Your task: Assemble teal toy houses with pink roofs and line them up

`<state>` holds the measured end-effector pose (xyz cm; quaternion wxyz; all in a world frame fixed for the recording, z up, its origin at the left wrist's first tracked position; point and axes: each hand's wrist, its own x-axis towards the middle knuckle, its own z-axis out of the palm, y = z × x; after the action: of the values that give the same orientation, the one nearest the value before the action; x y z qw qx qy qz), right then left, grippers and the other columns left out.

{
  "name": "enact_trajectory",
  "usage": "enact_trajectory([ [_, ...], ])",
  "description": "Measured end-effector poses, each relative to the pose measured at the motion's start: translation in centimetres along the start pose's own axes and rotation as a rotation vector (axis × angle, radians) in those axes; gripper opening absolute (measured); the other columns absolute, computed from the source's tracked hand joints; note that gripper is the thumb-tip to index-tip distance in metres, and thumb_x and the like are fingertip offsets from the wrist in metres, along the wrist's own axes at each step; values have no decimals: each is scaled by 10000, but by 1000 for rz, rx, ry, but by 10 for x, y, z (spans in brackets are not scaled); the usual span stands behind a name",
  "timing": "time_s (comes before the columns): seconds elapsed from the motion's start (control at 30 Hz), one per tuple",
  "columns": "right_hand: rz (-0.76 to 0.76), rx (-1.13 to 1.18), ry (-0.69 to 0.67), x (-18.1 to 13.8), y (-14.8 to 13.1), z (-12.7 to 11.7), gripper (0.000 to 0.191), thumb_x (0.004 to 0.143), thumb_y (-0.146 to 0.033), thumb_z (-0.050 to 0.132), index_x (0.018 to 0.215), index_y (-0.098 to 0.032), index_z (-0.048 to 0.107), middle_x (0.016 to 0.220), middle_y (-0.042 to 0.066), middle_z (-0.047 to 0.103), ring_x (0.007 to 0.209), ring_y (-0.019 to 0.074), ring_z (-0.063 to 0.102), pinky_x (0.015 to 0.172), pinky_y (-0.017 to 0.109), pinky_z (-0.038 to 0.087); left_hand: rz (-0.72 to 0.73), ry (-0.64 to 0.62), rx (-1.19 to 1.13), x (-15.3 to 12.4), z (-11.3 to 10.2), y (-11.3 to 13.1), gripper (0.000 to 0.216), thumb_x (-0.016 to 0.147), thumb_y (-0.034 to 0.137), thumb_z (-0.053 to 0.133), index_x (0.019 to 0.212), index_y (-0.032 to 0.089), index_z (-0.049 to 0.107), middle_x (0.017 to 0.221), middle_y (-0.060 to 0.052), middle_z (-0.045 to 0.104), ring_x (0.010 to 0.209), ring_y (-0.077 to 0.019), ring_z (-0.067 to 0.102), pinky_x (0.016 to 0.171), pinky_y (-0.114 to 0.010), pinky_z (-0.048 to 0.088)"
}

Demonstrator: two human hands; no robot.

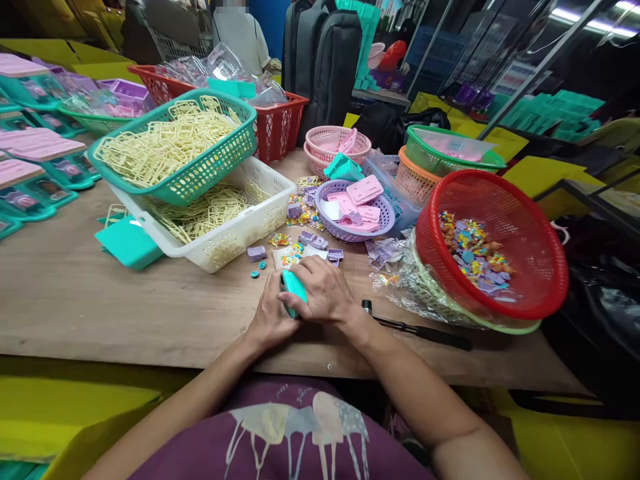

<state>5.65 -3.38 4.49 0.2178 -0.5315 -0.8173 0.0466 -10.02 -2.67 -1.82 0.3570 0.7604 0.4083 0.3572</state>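
Close to the table's front edge, a turquoise plastic piece (294,292) sits between my two hands. Fingers of my left hand (273,312) wrap around its left and lower side. My right hand (323,288) lies over its upper right side, thumb pressed across it. Much of the piece is hidden by my fingers. Just beyond my hands are small purple plastic parts (313,240), two small teal discs (259,269) and a little heap of yellow and orange bits (290,255).
Yellow frames fill a teal basket (200,190) stacked on a white basket (220,250). A purple basket (356,233) holds pink panels. At right, a red basket (543,293) of small parts leans, with a black-handled hammer (425,331) nearby. A person (240,37) is behind.
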Motion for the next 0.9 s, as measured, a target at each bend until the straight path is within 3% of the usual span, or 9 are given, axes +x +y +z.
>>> enact_trajectory([
  [0.13,-63,201,147,-3,9,0,587,945,-641,292,1065,-171,623,1000,113,614,954,248,540,867,400,439,97,-5,-13,8,-17,3,915,615,380,812,1372,188,335,1352,-163,429,1258,-345,444,1067,-536,379],
  [0.23,10,513,375,-15,15,7,581,944,-643,254,1107,-190,580,1048,101,585,988,249,538,895,420,434,38,-4,-302,13,-35,2,985,701,584,732,1476,245,228,1527,-146,286,1399,-349,306,1142,-537,290],
  [0.33,188,811,515,-27,16,26,530,953,-611,241,1067,-207,565,1063,87,561,985,241,548,881,416,444,-231,-23,-765,10,-41,6,736,897,693,366,1468,231,319,1491,-129,406,1363,-326,399,1099,-503,364],
  [0.4,252,929,488,-32,13,38,444,959,-555,291,1014,-208,564,1103,84,553,1039,243,547,913,419,442,-336,-18,-947,8,-37,12,726,922,698,253,1414,193,425,1392,-128,532,1312,-320,468,1082,-478,390],
  [0.47,222,939,396,-34,11,44,350,932,-514,411,1001,-205,559,1181,88,536,1124,254,527,967,432,430,-336,33,-989,9,-35,17,733,925,698,227,1368,173,482,1314,-126,601,1259,-317,521,1049,-471,425],
  [0.57,75,805,264,-39,13,38,311,876,-457,557,1058,-206,559,1288,99,493,1212,264,490,1037,458,400,-209,111,-825,13,-39,18,690,947,657,214,1323,169,522,1290,-131,615,1181,-306,571,1003,-486,463],
  [0.67,34,630,208,-43,12,24,385,880,-405,578,1209,-217,510,1295,113,501,1227,261,488,1056,476,398,-53,165,-459,16,-45,18,504,983,524,319,1263,178,556,1287,-123,587,1202,-270,542,1076,-474,403],
  [0.8,88,406,223,-40,1,9,856,781,-532,684,1455,-189,283,1387,169,424,1309,315,412,1112,534,352,-4,250,-76,12,-35,33,358,999,396,377,1227,182,550,1364,-127,444,1334,-234,408,1166,-443,289],
  [0.9,132,291,261,-35,-2,8,1130,662,-645,744,1509,-163,172,1446,199,317,1364,350,330,1149,570,298,-48,152,-84,8,-28,45,389,1026,365,280,1289,193,511,1378,-124,422,1352,-213,387,1159,-428,307],
])
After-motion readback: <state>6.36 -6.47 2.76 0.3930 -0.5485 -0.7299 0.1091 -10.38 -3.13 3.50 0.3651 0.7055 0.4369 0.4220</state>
